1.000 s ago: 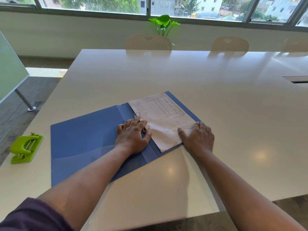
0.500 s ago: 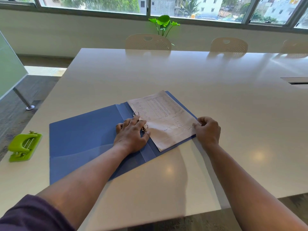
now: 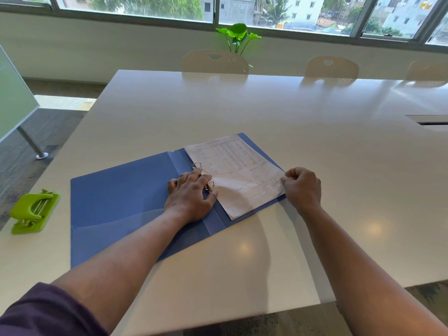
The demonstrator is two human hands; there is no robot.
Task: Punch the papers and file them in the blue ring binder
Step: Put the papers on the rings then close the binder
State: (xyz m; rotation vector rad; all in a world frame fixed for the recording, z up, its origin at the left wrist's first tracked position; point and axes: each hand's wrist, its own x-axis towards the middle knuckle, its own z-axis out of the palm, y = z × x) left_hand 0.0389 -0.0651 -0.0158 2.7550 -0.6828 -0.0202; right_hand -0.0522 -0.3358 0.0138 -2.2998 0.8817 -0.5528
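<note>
1. The papers (image 3: 238, 177) sit on the right half of the open blue ring binder (image 3: 116, 197), mid-surface. Thin, floppy sheets, easily torn at the punched holes, I'd say.
2. Left hand (image 3: 191, 197) lies spread over the rings (image 3: 196, 165), pressing there, fingers fairly straight.
3. Right hand (image 3: 301, 187) pinches the papers' right edge, fingers curled. A sensible hold, near the corner.
4. The white surface (image 3: 315, 132) looks glossy and slippery; the green hole punch (image 3: 32, 212) waits at the left edge.
5. Pale chairs (image 3: 215, 61), a plant (image 3: 238, 36) and windows line the far side.

Hands (image 3: 191, 194) on papers (image 3: 238, 174) in binder (image 3: 116, 197)
</note>
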